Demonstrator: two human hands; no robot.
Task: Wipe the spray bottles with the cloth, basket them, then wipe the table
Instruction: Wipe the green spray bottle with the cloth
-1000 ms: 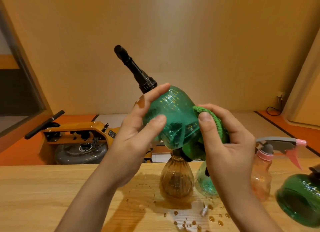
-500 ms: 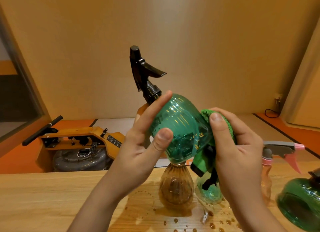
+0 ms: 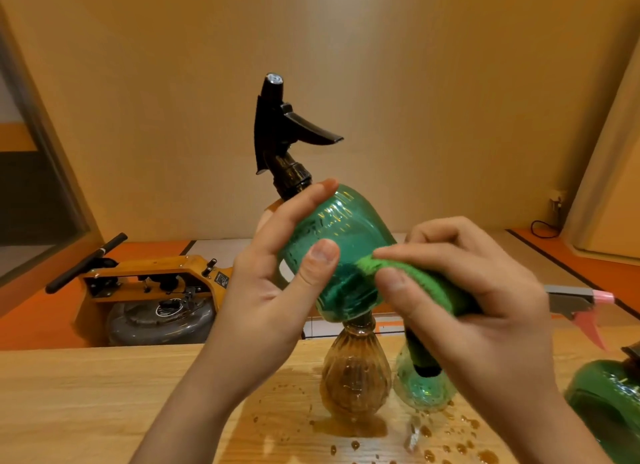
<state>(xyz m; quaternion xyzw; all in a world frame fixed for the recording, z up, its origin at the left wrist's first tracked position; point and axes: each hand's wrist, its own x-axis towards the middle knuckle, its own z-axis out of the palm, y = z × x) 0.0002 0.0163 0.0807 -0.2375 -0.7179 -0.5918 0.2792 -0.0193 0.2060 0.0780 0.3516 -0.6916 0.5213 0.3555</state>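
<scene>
Head view, looking down past my forearms: my left hand (image 3: 263, 290) holds the green bottle (image 3: 346, 228) up in the air above the table (image 3: 86, 394), tilted so its black spray head (image 3: 280, 134) points up and to the left. My thumb presses the near face and my forefinger lies over the shoulder. My right hand (image 3: 485, 308) pinches the folded green cloth (image 3: 426, 283) between thumb and fingers and presses it against the bottle's lower right side, near the base.

Below, an amber bottle (image 3: 356, 377) stands on the table in a brown puddle (image 3: 349, 425), with drops scattered round it. A pale teal bottle (image 3: 426, 391) stands just beside it on the right. A pink-trigger sprayer (image 3: 581, 301) shows past my right hand, and a dark green bottle (image 3: 609, 401) sits at the right edge. A yellow machine (image 3: 156, 276) lies on the floor beyond the table.
</scene>
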